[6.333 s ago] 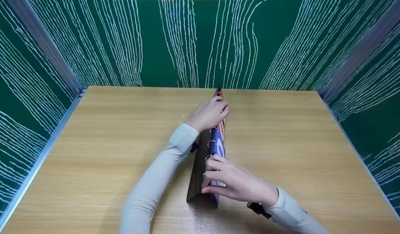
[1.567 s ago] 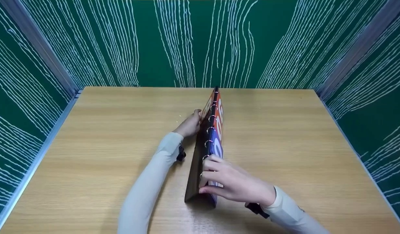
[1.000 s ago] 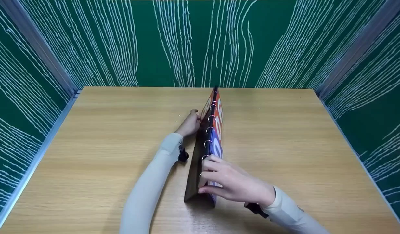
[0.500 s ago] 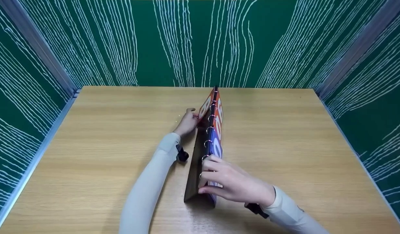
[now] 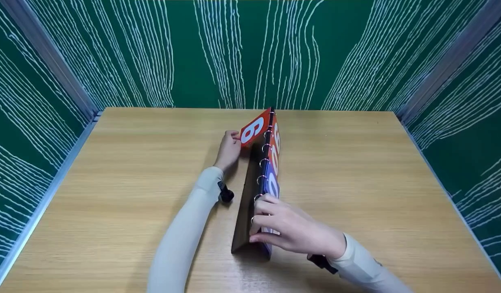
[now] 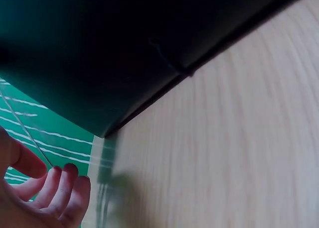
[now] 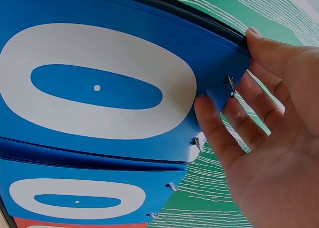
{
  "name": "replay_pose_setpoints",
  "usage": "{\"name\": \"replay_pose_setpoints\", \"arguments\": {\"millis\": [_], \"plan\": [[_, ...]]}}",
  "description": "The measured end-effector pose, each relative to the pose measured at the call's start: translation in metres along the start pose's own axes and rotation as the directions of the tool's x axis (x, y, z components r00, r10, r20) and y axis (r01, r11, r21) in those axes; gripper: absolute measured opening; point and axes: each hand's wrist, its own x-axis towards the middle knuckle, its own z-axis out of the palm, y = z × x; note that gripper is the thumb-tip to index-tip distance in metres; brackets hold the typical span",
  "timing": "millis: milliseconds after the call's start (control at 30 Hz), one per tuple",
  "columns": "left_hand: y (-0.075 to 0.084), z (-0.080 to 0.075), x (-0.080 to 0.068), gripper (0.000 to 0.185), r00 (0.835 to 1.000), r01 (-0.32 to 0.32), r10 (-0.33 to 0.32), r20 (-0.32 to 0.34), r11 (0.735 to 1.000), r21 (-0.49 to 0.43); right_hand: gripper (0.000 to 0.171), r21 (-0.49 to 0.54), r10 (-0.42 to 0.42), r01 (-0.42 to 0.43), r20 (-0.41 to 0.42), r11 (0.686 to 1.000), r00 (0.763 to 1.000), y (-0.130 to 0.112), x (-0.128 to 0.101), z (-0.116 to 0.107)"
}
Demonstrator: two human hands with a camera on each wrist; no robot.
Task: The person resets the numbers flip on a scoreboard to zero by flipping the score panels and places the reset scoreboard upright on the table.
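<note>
A tabletop flip scoreboard [image 5: 246, 215] stands like a tent, its ringed spine running away from me. My left hand [image 5: 228, 148] pinches the outer edge of a red number card [image 5: 252, 131], a white 6 or 9, held out to the left from the far rings. In the left wrist view the thumb and fingertips [image 6: 70, 180] meet on its thin edge. My right hand [image 5: 295, 228] grips the near end of the spine. In the right wrist view its fingers curl over the edge beside metal rings [image 7: 230, 86] and a blue card [image 7: 209, 63] with a white 0.
Further blue and red cards [image 5: 274, 140] hang on the scoreboard's right face. It stands on a wooden table [image 5: 356, 183] whose far edge meets a green wall [image 5: 344, 49] with white wavy lines. Both wrists carry small black cameras [image 5: 226, 193].
Earlier my left hand was over the far spine, then low on the left side. Since then it has drawn the red card out leftward, its number now showing. My right hand keeps its grip.
</note>
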Motion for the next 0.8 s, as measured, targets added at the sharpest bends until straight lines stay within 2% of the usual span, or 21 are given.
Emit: {"name": "replay_pose_setpoints", "arguments": {"millis": [267,433,667,800], "plan": [[0.002,-0.005,-0.002,0.033,0.999,-0.004,0.004,-0.036,1.000,0.003,0.015,0.011,0.009,-0.009,-0.002,1.000,1.000,-0.001,0.000,-0.002],[0.003,-0.007,-0.001,0.031,0.996,0.047,-0.048,-0.071,0.999,-0.010,0.014,0.011,0.018,-0.018,-0.003,1.000,1.000,-0.001,-0.001,-0.001],[0.011,-0.012,-0.002,0.034,0.985,0.138,-0.147,-0.090,0.985,-0.100,0.015,0.019,0.037,-0.037,0.017,0.999,0.999,-0.001,-0.001,-0.001],[0.015,-0.014,-0.002,0.035,0.977,0.164,-0.176,-0.117,0.980,-0.109,0.015,0.021,0.039,-0.040,0.022,0.999,0.999,-0.001,-0.001,-0.002]]}}
